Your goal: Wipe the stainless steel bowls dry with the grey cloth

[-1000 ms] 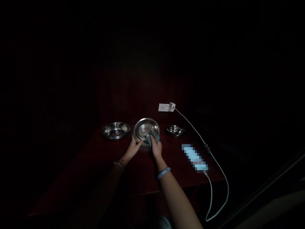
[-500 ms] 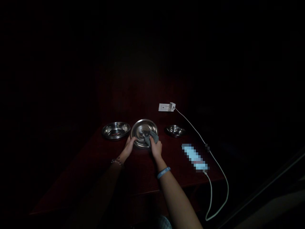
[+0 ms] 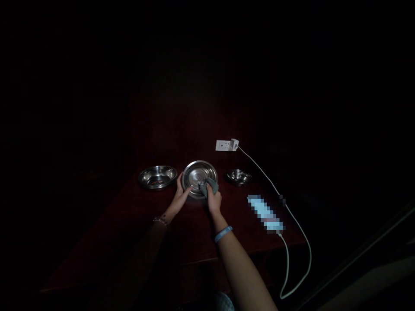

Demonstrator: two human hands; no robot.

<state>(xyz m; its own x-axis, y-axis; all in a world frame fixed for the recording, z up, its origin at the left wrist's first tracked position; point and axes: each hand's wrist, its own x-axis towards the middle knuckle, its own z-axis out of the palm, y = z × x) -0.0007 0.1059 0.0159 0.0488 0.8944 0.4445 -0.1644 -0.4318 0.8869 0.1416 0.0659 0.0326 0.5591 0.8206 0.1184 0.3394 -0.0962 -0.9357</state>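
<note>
A shiny round metal plate (image 3: pixel 194 172) is held tilted up above the table, its hollow side facing me. My left hand (image 3: pixel 180 198) grips its lower left rim, thumb in front and fingers around the outer edge. Bunched in my right hand (image 3: pixel 214 200) is a grey-green cloth (image 3: pixel 210 185), pressed against the lower right of the plate's inner face. Left of the plate rests a metal dish (image 3: pixel 158 177) that seems stacked, with a small reddish label inside. To the right sits a smaller metal bowl (image 3: pixel 239 177).
The dark red table (image 3: pixel 136 233) runs back to a wall with a white socket (image 3: pixel 223 145) and a plugged-in charger (image 3: pixel 234 144). A white cable (image 3: pixel 300 229) loops past the right table edge to a blurred-out phone (image 3: pixel 264 214). Surroundings are very dark.
The plate and my left hand shifted left, then came back right, and my left hand's hold on the rim changed slightly. The cloth moved a little across the plate's face.
</note>
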